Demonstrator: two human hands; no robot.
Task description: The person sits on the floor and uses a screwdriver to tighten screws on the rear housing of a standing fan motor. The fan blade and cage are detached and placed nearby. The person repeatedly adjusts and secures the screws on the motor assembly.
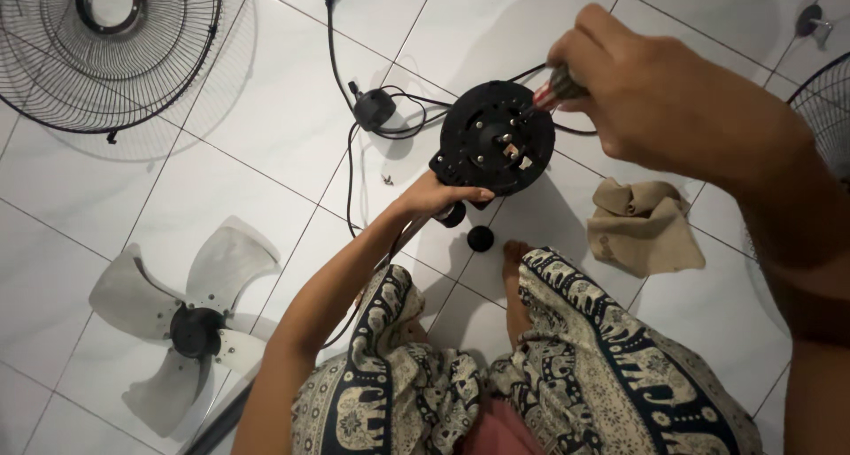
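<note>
The fingers of the right hand (660, 96) are curled tight around the handle of a screwdriver (556, 88), red and clear with dark bands, whose tip points down onto the face of a round black fan motor housing (494, 136). The fingers of the left hand (440, 196) are pressed together against the lower left edge of that housing, steadying it from below. The housing stands on the white tiled floor (266, 145), just ahead of the person's knees, with a short shaft and small screws showing on its face. A black cord (341, 65) runs from it, looping past a small round black part (374, 108) on the tiles. A small black knob (480, 237) lies near the person's foot. A crumpled tan cloth (642, 225) lies to the right of the housing. A grey three-bladed fan propeller (181, 322) rests at the lower left, well apart, and a wire fan guard (106, 52) lies at the upper left. The person wears patterned trousers (584, 366).
</note>
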